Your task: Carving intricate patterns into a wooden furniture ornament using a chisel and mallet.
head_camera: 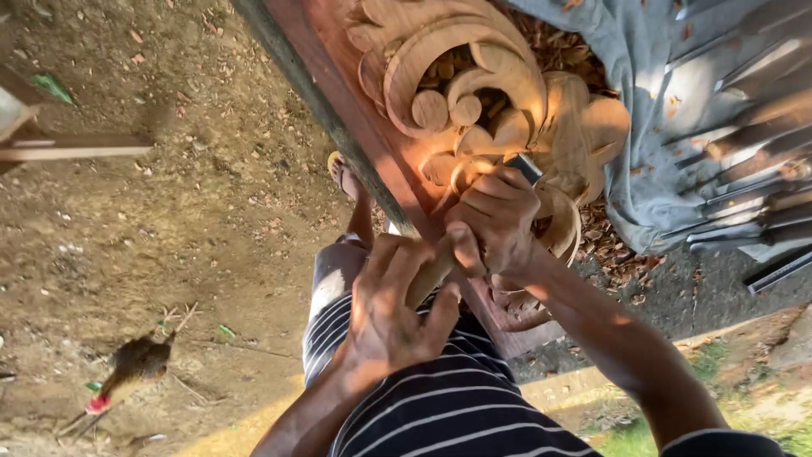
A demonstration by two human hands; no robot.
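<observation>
Both hands are on one carving chisel (474, 228) here. The right hand (499, 220) is clenched low around its shaft, knuckles up, right against the wood; only a short dark bit of the metal shows past the fingers. The left hand (393, 309) is wrapped around the pale wooden handle end, just behind the right and nearly touching it.

The chisel's working end sits in the carved wooden panel (474, 93), a pale relief of big curling scrolls and round buds, framed by a reddish-brown border (338, 68) that runs diagonally across the view. The blade meets the carving at the lower edge of the scrollwork, beside a curled leaf form. Wood chips (617, 254) lie thick in the hollows of the relief and along the panel's far side.

To the right, a grey-blue cloth (643, 127) is spread on the surface with a row of long metal carving tools (744, 152) laid side by side on it, well apart from the hands.

Below the hands, a dark striped garment (448, 406) covers the person's lap, and one sandalled foot (342, 173) shows on the dirt ground (169, 211). Down at lower left, a small chicken (135, 364) stands on that dirt.
</observation>
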